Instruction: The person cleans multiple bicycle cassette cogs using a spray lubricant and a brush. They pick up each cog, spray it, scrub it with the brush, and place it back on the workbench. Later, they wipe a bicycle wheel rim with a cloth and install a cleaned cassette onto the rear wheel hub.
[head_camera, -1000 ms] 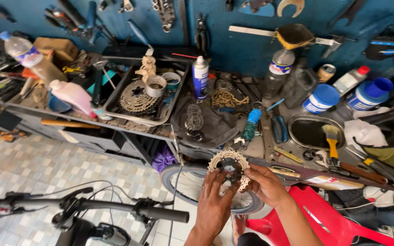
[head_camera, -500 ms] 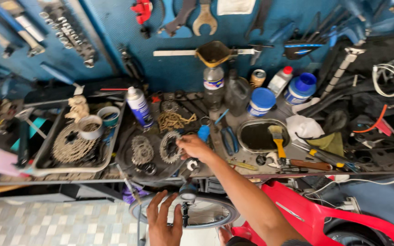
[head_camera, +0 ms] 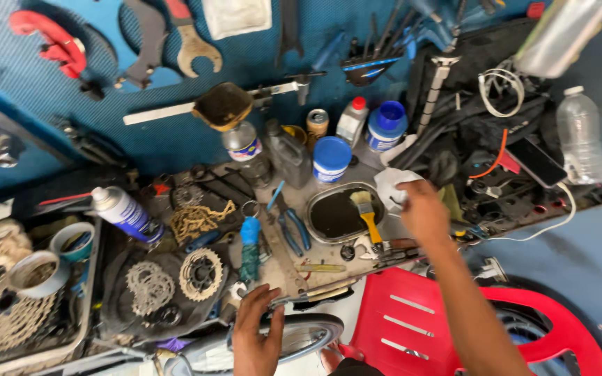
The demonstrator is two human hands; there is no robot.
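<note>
My right hand (head_camera: 423,212) reaches across the cluttered workbench, and its fingers curl onto a white rag (head_camera: 389,182) beside an oval metal tray (head_camera: 317,224) of dark liquid. A yellow-handled brush (head_camera: 366,214) lies across that tray. My left hand (head_camera: 256,327) rests with its fingers spread on a bicycle tyre (head_camera: 308,334) at the bench's front edge and holds nothing. Two toothed cassette sprockets (head_camera: 200,273) (head_camera: 149,285) lie on a dark mat left of that hand.
A spray can (head_camera: 123,212), a chain (head_camera: 196,219), blue-handled pliers (head_camera: 294,233), blue-lidded tubs (head_camera: 331,159) and bottles crowd the bench. At far left a grey tray (head_camera: 71,348) holds a large cassette. A red plastic chair (head_camera: 440,327) stands below. Spanners (head_camera: 189,42) hang on the blue wall.
Both hands held a sprocket a second ago. My right hand set it on the mat, then swung right to the rag. My left hand dropped onto the tyre.
</note>
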